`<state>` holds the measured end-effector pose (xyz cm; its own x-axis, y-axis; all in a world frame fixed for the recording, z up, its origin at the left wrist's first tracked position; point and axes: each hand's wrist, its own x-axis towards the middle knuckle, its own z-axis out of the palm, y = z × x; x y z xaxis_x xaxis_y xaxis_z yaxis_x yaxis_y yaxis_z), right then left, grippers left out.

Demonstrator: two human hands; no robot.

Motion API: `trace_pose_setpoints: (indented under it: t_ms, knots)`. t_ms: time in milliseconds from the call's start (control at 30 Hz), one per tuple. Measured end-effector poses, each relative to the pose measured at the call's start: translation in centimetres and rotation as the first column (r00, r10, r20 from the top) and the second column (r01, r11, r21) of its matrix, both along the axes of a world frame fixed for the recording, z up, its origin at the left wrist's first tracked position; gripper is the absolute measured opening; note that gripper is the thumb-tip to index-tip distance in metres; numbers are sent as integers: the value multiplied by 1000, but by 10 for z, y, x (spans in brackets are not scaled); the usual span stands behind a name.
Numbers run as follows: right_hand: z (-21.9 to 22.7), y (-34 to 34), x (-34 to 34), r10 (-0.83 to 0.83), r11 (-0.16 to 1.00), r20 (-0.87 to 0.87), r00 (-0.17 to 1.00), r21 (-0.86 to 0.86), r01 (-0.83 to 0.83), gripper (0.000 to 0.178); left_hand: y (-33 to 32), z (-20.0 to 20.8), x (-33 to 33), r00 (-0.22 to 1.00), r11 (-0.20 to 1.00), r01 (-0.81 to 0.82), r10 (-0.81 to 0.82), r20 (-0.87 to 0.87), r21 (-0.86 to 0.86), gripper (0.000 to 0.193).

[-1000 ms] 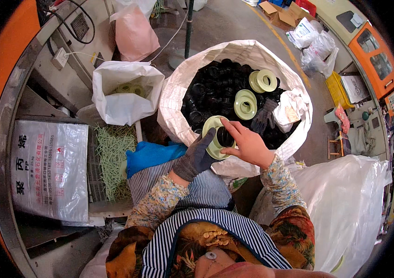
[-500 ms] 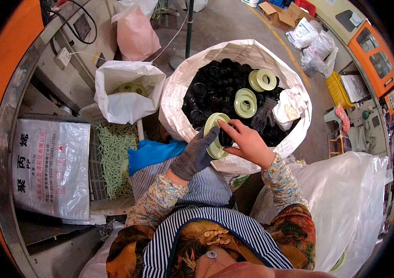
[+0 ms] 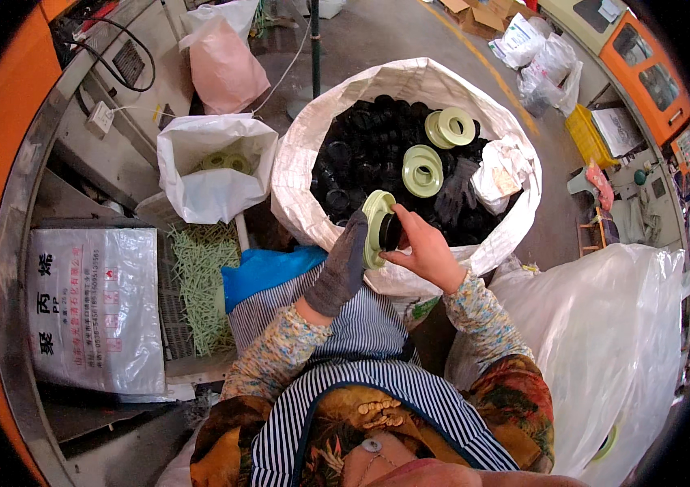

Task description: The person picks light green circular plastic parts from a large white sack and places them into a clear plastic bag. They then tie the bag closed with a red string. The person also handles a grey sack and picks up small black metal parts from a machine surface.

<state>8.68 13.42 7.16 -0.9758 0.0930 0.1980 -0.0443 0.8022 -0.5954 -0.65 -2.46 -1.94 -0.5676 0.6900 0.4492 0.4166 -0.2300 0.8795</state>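
My left hand (image 3: 340, 269), in a grey glove, grips a pale green flanged plastic ring (image 3: 376, 217) turned nearly edge-on. The bare fingers and thumb of my right hand (image 3: 427, 253) close round a black round plastic part (image 3: 390, 232) against the ring's right face. How far the black part sits inside the ring is hidden. Both hands are over the near rim of a large white woven sack (image 3: 300, 174). Heaped black round parts (image 3: 361, 134) fill it, with a flanged green ring (image 3: 410, 180) and paired green rings (image 3: 456, 127) lying on top.
A dark glove (image 3: 456, 193) and a crumpled white bag (image 3: 500, 174) lie on the heap. Left of the sack stands a smaller white bag (image 3: 219, 191) holding green rings. Thin green sticks (image 3: 203, 284) fill a crate nearby. A large clear plastic bag (image 3: 596, 341) bulges at my right.
Both hands have turned the green ring more edge-on, and the black part now shows beside it. My right fingers have moved from the ring's face to the black part.
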Motion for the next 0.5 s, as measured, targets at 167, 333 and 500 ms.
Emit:
trace_pose_setpoints:
  t_ms: [167,333,500]
  knots:
    - [14,8,5,147,949,-14,989,283,-137,82,-2,23,3,888,986,-162,159,-432,29,47]
    - [19,7,6,210,941,-22,977,277,-196,80,4,-34,-6,992,993,85,-76,103,-76,44]
    - [7,8,6,262,857,-81,962,478,-193,80,-7,10,-4,985,991,37,-58,-161,-129,42]
